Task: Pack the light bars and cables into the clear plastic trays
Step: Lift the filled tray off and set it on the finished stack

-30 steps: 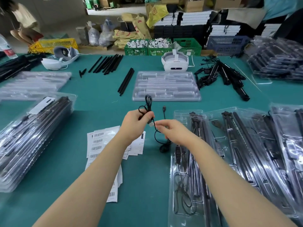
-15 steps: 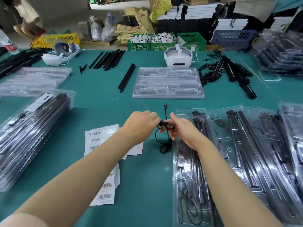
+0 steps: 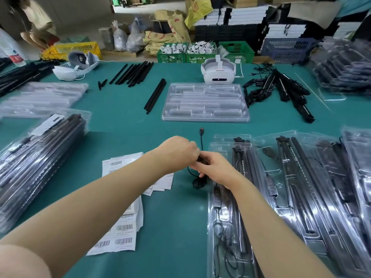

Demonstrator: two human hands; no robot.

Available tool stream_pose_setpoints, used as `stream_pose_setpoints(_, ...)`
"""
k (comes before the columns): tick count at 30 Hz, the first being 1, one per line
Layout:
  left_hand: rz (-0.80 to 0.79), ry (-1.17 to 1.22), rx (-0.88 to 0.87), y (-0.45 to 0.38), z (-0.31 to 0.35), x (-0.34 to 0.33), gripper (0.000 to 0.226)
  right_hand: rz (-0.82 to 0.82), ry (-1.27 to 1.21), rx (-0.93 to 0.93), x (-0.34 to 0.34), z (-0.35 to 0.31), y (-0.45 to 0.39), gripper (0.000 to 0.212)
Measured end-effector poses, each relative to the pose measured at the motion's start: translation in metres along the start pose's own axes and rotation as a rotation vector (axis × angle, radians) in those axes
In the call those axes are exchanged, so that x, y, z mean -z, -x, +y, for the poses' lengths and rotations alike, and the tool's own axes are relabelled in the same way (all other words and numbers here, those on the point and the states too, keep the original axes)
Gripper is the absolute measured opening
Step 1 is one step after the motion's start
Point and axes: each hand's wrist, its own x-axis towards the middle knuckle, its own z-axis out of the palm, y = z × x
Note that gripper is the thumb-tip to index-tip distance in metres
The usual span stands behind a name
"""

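A person's two bare arms reach forward over a green desk (image 3: 120, 125). The left hand (image 3: 176, 150) and right hand (image 3: 217, 169) meet above the desk, both with fingers curled around a thin black cable (image 3: 201, 145) bunched between them. One plug end of the cable sticks out beyond the hands, and a small loop of it lies on the desk just below them.

Just right of the hands lies a clear plastic tray (image 3: 218, 207) already holding black light bars (image 3: 237, 157) and a coiled wire at its near end. More filled trays lie further right, partly overlapping. An empty tray (image 3: 204, 101) sits further back, beside loose black bars (image 3: 155, 95) and a tangle of bars with cables (image 3: 277, 89). Barcode labels (image 3: 118, 233) lie under the left arm.

The step in hand looks like gathering the cable into a neat bundle. Next, it would likely need pressing into a free pocket of the nearby tray without springing loose.

The fingertips and the bundle itself are mostly hidden behind the hands. The tray's pockets are hard to read through glare.
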Motion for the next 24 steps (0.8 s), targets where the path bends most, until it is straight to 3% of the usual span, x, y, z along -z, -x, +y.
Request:
stream_pose_setpoints(5,0.152,0.205,0.069,0.002,0.005,-0.004,0.026,0.110,-0.248,0.034,0.001,0.004,0.000,0.017)
stream_pose_setpoints(7,0.330,0.593,0.251,0.002,0.013,-0.010,0.044,0.124,-0.326,0.025,0.002,0.005,-0.001,0.019)
stream_pose_setpoints(10,0.629,1.249,0.704,-0.003,0.023,-0.015,0.042,0.143,-0.348,0.027,0.000,0.006,-0.002,0.023)
stream_pose_setpoints(13,0.591,1.644,0.932,-0.010,0.026,-0.022,0.041,0.150,-0.333,0.022,0.001,0.009,-0.003,0.026)
stream_pose_setpoints(16,0.550,1.895,0.873,-0.014,0.031,-0.025,0.028,0.143,-0.335,0.009,0.003,0.011,-0.005,0.026)
stream_pose_setpoints(19,0.507,2.134,0.769,-0.015,0.044,-0.028,0.038,0.129,-0.334,-0.020,0.000,0.012,-0.007,0.023)
stream_pose_setpoints(24,0.702,2.298,0.739,-0.021,0.065,-0.035,0.024,0.112,-0.261,-0.031,-0.005,0.016,-0.009,0.024)
